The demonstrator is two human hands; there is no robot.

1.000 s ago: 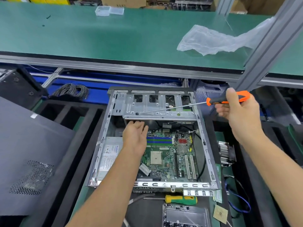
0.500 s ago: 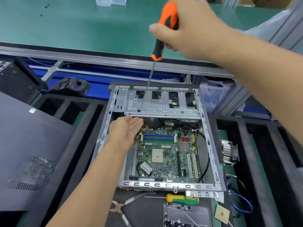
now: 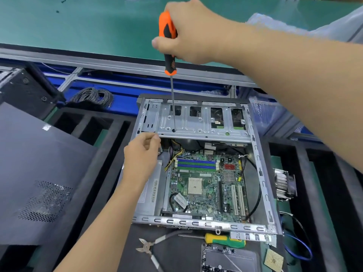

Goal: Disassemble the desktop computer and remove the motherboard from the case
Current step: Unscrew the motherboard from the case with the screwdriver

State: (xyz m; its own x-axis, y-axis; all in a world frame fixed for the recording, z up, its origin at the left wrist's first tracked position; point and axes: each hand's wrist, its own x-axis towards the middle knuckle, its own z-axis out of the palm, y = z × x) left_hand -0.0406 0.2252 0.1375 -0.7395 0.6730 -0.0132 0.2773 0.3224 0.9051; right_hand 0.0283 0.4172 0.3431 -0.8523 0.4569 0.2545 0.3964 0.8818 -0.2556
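Note:
The open metal computer case (image 3: 262,173) lies flat with the green motherboard (image 3: 204,185) inside. A silver drive bracket (image 3: 200,124) spans its far end. My right hand (image 3: 190,30) grips the orange and black handle of a long screwdriver (image 3: 168,36). The tool stands almost upright, and its tip sits in a hole near the bracket's left front. My left hand (image 3: 142,156) is at the bracket's near left corner, fingers curled, thumb and fingertips closed on its edge. A silver power supply lies partly hidden under my left forearm.
A grey side panel (image 3: 39,163) leans at the left. Cutters (image 3: 149,248), a yellow-green screwdriver (image 3: 224,240) and a loose chip (image 3: 274,260) lie in front of the case. A heatsink (image 3: 282,185) and blue cable (image 3: 302,250) sit right. A wire coil (image 3: 94,95) lies behind.
The screwdriver swung from lying sideways at the right to upright over the bracket, tip down in a hole. My left hand slid left from mid-bracket to its left corner.

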